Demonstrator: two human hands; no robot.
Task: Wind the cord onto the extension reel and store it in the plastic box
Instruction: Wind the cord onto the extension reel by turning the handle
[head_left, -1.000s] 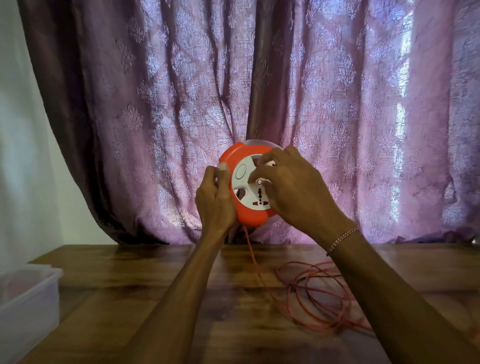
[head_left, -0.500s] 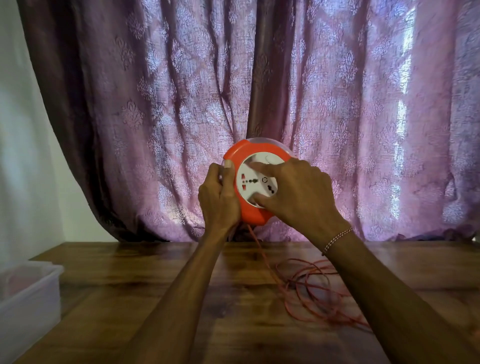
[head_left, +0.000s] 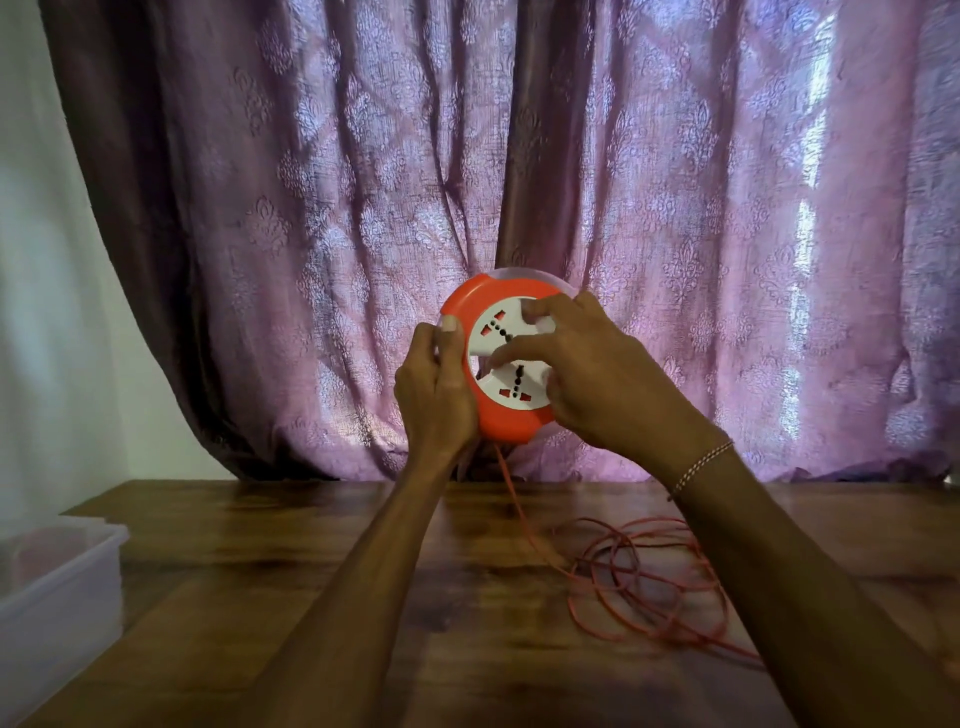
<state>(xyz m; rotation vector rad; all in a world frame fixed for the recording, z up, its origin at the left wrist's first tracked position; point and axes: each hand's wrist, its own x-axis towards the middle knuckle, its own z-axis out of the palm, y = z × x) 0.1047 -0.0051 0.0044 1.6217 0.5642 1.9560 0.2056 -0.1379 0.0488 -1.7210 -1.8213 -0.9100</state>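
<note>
The round orange plastic extension reel with the white socket face (head_left: 506, 364) is held up in the air above the far part of the dark wooden bench (head_left: 291, 561), right in front of the purple patterned curtain (head_left: 322, 208). The left hand (head_left: 436, 389) grips the reel's left rim, thumb up along the orange edge near the front and the other fingers curled round behind it. The right hand (head_left: 597, 379) is on the front from the right side: its fingers (head_left: 511, 351) are bent and pressed onto the white face, one fingertip up near the top of the face, another reaching across the middle between the sockets. So both hands are closed on the reel, and the socket face points back at the person.

A thin orange cord (head_left: 644, 577) drops out of the bottom of the reel, runs down to the bench and ends up in a loose messy pile of loops on the right side, partly tucked behind the right forearm. There's a thin beaded bracelet (head_left: 698, 467) on the right wrist.

Over at the near left edge sits the translucent white plastic box (head_left: 57, 587), well apart from the reel and the cord pile.
</note>
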